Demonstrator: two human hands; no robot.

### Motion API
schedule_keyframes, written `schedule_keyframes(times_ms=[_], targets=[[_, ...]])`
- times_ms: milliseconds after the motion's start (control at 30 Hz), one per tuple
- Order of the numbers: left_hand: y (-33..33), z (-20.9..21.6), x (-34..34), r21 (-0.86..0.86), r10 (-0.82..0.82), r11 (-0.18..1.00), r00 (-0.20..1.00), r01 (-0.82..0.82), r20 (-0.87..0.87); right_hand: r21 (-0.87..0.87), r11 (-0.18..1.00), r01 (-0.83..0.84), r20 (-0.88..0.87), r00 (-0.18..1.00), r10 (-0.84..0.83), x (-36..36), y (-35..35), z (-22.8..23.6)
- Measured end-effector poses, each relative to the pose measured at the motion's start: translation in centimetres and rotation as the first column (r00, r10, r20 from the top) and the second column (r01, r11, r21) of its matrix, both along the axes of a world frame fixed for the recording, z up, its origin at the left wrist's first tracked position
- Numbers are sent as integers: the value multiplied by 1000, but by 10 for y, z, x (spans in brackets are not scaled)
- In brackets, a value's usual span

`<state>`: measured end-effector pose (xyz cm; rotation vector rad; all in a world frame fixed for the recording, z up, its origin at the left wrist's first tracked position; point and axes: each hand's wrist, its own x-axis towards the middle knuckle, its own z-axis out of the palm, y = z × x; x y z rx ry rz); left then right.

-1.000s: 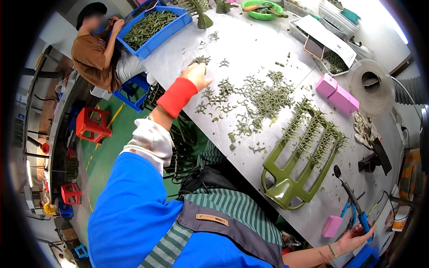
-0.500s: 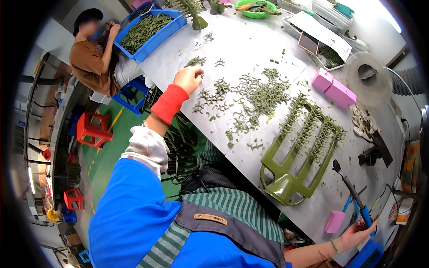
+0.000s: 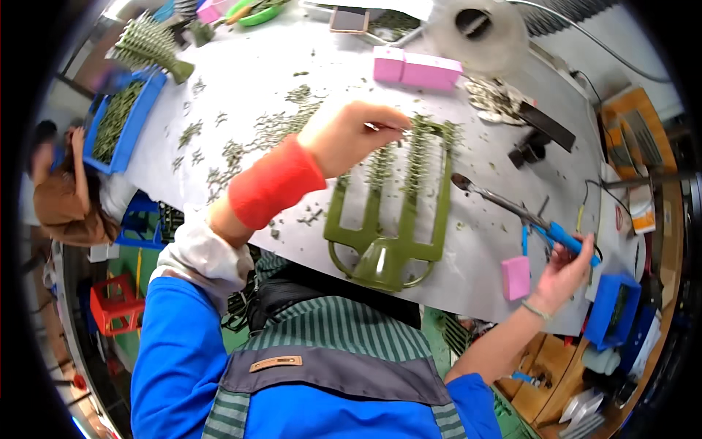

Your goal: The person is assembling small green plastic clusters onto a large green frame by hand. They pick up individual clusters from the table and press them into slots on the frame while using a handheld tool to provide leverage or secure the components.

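Note:
My left hand [image 3: 355, 135], wearing a red wristband [image 3: 276, 183], is over the far end of an olive-green forked frame [image 3: 387, 256]. Its fingers are pinched together; whatever they hold is too small or hidden to name. Rows of small green hooked pieces [image 3: 417, 157] stick out along the frame's bars. To the right, my right hand [image 3: 563, 274] grips a soldering iron [image 3: 561, 238] by its blue handle, the dark tip pointing at the frame without touching it. Loose small green pieces [image 3: 270, 130] lie scattered beyond my left forearm.
Pink blocks [image 3: 417, 71] and a stained glove [image 3: 493, 100] lie beyond the frame, near a black stand [image 3: 537, 135]. Another pink block [image 3: 515, 278] sits by my right hand. At far left, a person [image 3: 73, 197] works beside a blue tray [image 3: 128, 132].
My left hand has moved right, from the loose pieces to the frame's far end. The view has swung right. The soldering iron stays in my right hand, its tip now nearer the frame.

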<state>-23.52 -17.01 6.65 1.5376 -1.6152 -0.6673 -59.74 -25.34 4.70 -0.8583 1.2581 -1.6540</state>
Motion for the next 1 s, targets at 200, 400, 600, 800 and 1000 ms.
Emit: schedule_keyframes(times_ms=[200, 400, 600, 800, 1000], targets=[[-61, -36, -50, -228, 27, 972, 931, 61, 363, -10, 1000, 7, 33, 999, -6, 13, -8, -2], [-81, -46, -69, -228, 82, 972, 834, 53, 545, -4, 999, -35, 75, 997, 35, 19, -15, -11], [-91, -57, -68, -226, 31, 968, 846, 107, 532, 3, 999, -44, 92, 995, 43, 25, -19, -15], [-81, -62, -55, -268, 111, 963, 873, 23, 474, 2, 999, -49, -1, 999, 49, 10, -23, -17], [-62, -25, -42, -238, 10, 967, 922, 90, 388, -232, 973, 15, -278, 957, -81, -3, -2, -5]])
